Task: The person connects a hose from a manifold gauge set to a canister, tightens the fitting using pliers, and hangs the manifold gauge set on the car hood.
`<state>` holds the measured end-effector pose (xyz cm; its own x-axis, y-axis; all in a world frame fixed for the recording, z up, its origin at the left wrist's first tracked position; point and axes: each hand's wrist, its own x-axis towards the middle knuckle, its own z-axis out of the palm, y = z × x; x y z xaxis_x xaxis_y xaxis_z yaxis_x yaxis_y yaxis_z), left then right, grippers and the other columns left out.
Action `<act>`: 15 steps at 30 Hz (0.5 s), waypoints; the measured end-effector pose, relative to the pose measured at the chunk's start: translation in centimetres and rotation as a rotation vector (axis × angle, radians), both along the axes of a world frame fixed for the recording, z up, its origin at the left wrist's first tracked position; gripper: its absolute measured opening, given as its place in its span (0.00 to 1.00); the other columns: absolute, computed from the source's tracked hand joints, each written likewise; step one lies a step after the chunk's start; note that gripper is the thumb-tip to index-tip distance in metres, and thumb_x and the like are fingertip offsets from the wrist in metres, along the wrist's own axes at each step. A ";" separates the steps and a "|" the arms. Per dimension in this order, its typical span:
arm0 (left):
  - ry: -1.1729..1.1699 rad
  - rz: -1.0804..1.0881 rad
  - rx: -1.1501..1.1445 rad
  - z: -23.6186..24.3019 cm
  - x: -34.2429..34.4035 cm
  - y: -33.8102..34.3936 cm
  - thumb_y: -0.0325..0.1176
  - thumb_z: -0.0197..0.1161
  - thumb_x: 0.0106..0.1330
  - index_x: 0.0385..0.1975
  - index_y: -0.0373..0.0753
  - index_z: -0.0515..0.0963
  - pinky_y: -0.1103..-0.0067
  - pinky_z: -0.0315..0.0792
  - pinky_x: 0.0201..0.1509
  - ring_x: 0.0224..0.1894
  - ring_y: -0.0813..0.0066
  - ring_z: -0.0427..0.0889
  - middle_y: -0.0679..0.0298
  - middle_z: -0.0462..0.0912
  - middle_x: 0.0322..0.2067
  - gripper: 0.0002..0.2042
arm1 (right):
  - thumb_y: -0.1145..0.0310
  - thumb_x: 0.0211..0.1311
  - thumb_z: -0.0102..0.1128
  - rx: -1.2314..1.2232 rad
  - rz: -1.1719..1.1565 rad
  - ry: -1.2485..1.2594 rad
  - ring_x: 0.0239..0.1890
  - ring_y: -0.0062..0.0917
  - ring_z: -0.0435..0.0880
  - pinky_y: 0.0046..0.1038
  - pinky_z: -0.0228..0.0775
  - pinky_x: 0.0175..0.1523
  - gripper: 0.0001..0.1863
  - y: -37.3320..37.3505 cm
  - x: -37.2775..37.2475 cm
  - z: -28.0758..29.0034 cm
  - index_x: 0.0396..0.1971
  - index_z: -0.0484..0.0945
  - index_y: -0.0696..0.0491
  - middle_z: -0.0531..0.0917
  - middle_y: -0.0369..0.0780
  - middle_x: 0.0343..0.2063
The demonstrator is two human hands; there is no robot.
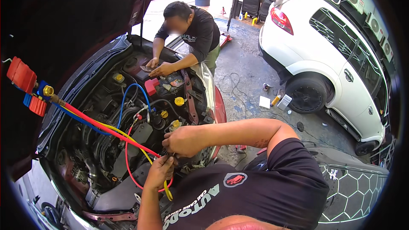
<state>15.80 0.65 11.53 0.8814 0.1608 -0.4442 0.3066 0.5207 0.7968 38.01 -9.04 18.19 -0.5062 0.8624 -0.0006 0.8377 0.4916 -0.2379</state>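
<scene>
Over the front of an open engine bay, my left hand [159,172] and my right hand [184,140] meet, fingers pinched together. A small dark piece seems to sit between them, but the fingers mostly hide it. A red hose [123,137] and a yellow hose [140,147] run down to my left hand and pass behind it. The yellow one shows again below as a loop. At the upper left these hoses join a manifold gauge set [44,89] with red and blue parts, hanging by the raised hood. A blue hose [123,98] arches down into the engine.
Across the bay, a co-worker [194,34] leans in with both hands near the battery [174,80]. Yellow caps [179,101] stand up nearby. The dark hood [72,25] rises at left. A white car [315,55] is parked at right, with boxes and bottles [276,100] on the floor.
</scene>
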 end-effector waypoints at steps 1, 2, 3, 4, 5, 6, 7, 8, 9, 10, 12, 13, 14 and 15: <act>0.027 -0.018 0.114 0.4 0.1 0.0 0.38 0.57 0.84 0.38 0.39 0.78 0.83 0.53 0.21 0.17 0.87 0.58 0.77 0.63 0.19 0.12 | 0.64 0.59 0.66 -0.001 0.000 0.001 0.57 0.38 0.85 0.38 0.84 0.56 0.11 0.0 0.0 0.3 0.35 0.87 0.56 0.84 0.41 0.49; 0.028 -0.019 0.113 0.6 0.4 -0.1 0.38 0.57 0.84 0.38 0.39 0.78 0.83 0.53 0.21 0.17 0.87 0.58 0.77 0.63 0.19 0.12 | 0.65 0.59 0.66 -0.026 -0.025 -0.042 0.56 0.37 0.85 0.37 0.85 0.55 0.11 0.0 -0.1 0.7 0.35 0.87 0.56 0.84 0.41 0.49; 0.029 -0.023 0.291 0.8 0.5 -0.1 0.36 0.57 0.84 0.38 0.38 0.79 0.83 0.56 0.22 0.18 0.86 0.61 0.76 0.65 0.20 0.11 | 0.65 0.60 0.65 -0.050 -0.049 -0.084 0.55 0.37 0.85 0.37 0.85 0.53 0.11 0.1 -0.3 1.1 0.35 0.87 0.57 0.84 0.41 0.49; 0.029 -0.027 0.469 0.9 0.5 -0.3 0.35 0.57 0.84 0.39 0.38 0.81 0.83 0.58 0.23 0.19 0.85 0.63 0.75 0.68 0.20 0.11 | 0.65 0.60 0.65 -0.049 -0.049 -0.082 0.55 0.37 0.85 0.37 0.85 0.53 0.11 0.3 -0.4 1.0 0.35 0.87 0.57 0.84 0.41 0.49; 0.031 -0.028 0.470 -0.1 0.5 -0.4 0.35 0.57 0.84 0.39 0.38 0.81 0.83 0.58 0.23 0.19 0.85 0.63 0.75 0.68 0.20 0.11 | 0.65 0.59 0.65 -0.024 -0.037 -0.104 0.54 0.36 0.85 0.37 0.85 0.52 0.11 0.4 -0.6 0.9 0.35 0.86 0.56 0.84 0.40 0.47; -0.080 0.050 0.678 -1.9 0.5 -0.6 0.35 0.57 0.83 0.39 0.37 0.82 0.84 0.59 0.24 0.20 0.84 0.65 0.74 0.70 0.21 0.11 | 0.65 0.59 0.65 0.002 -0.017 -0.128 0.54 0.36 0.85 0.37 0.85 0.50 0.11 0.6 -0.8 0.9 0.36 0.86 0.56 0.84 0.40 0.46; -0.138 0.083 0.778 -2.4 0.5 -0.7 0.35 0.57 0.83 0.40 0.37 0.82 0.84 0.60 0.25 0.21 0.84 0.67 0.74 0.72 0.22 0.11 | 0.65 0.59 0.65 0.003 -0.017 -0.127 0.54 0.36 0.85 0.37 0.85 0.50 0.11 0.6 -0.9 0.7 0.36 0.86 0.56 0.84 0.40 0.46; -0.193 0.123 0.884 -2.8 0.6 -0.7 0.35 0.58 0.83 0.40 0.37 0.83 0.84 0.60 0.26 0.21 0.84 0.68 0.74 0.73 0.22 0.11 | 0.65 0.59 0.65 0.055 -0.021 -0.141 0.54 0.35 0.85 0.37 0.85 0.50 0.11 0.5 -0.9 0.5 0.36 0.86 0.56 0.84 0.39 0.45; -0.231 0.122 0.939 -2.5 0.8 -0.7 0.36 0.59 0.82 0.39 0.38 0.82 0.83 0.59 0.24 0.20 0.84 0.66 0.74 0.71 0.22 0.10 | 0.65 0.59 0.65 0.106 -0.027 -0.154 0.55 0.35 0.84 0.37 0.85 0.50 0.11 0.4 -1.0 0.4 0.37 0.86 0.55 0.84 0.39 0.45; -0.250 0.121 0.966 -2.1 0.8 -0.7 0.37 0.59 0.82 0.39 0.39 0.81 0.83 0.59 0.24 0.20 0.84 0.65 0.75 0.70 0.22 0.10 | 0.65 0.59 0.65 0.105 -0.029 -0.153 0.55 0.35 0.84 0.37 0.85 0.50 0.11 0.3 -1.0 0.5 0.37 0.86 0.55 0.84 0.39 0.45; -0.126 0.073 0.530 -0.9 0.4 -0.5 0.38 0.60 0.82 0.37 0.40 0.79 0.83 0.56 0.22 0.18 0.84 0.62 0.75 0.67 0.20 0.11 | 0.65 0.60 0.65 0.064 -0.038 -0.153 0.56 0.35 0.83 0.36 0.85 0.51 0.11 0.3 -0.9 0.7 0.38 0.85 0.55 0.83 0.39 0.45; 0.016 0.025 0.068 -0.5 0.3 -0.4 0.40 0.60 0.82 0.36 0.40 0.77 0.82 0.54 0.21 0.17 0.84 0.60 0.76 0.64 0.20 0.12 | 0.65 0.60 0.65 0.065 -0.039 -0.153 0.56 0.35 0.83 0.36 0.85 0.51 0.11 0.3 -0.8 0.6 0.38 0.85 0.55 0.83 0.39 0.45; 0.016 0.024 0.068 -0.8 0.2 -0.5 0.40 0.60 0.82 0.36 0.40 0.77 0.82 0.54 0.21 0.17 0.84 0.60 0.76 0.64 0.20 0.12 | 0.66 0.59 0.65 0.064 -0.040 -0.128 0.57 0.36 0.83 0.37 0.85 0.52 0.11 0.3 -0.7 0.3 0.39 0.85 0.55 0.83 0.39 0.46; -0.028 0.032 -0.129 -1.2 -0.1 -0.6 0.40 0.59 0.83 0.34 0.41 0.76 0.83 0.52 0.21 0.16 0.85 0.57 0.77 0.62 0.19 0.13 | 0.66 0.59 0.65 0.063 -0.038 -0.101 0.57 0.37 0.83 0.37 0.85 0.53 0.12 0.3 -0.8 0.3 0.40 0.85 0.55 0.83 0.39 0.46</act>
